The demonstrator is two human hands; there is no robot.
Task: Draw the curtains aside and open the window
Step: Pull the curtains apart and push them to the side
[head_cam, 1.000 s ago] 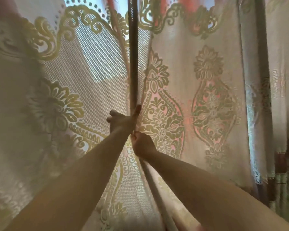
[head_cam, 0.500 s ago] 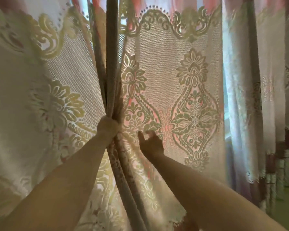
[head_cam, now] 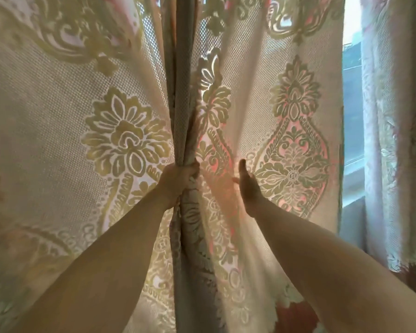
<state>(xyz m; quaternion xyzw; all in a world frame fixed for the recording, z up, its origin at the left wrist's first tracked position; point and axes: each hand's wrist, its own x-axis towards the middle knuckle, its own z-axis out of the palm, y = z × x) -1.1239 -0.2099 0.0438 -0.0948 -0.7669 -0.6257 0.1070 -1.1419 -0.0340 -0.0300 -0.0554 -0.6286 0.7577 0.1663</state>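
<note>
Left fingers (head_cam: 193,169) clench curtain (head_cam: 181,116) (right splayed).

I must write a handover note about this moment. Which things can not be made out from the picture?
- Window, head view: only a narrow strip shows at right; the lace curtain covers the rest, so handle and latch are unseen.
- Curtain rail: cut off by the top edge.
- Left hand: fingers wrapped in the gathered fabric.
- Right hand: backlit, so contact with the lace is unclear.
</note>
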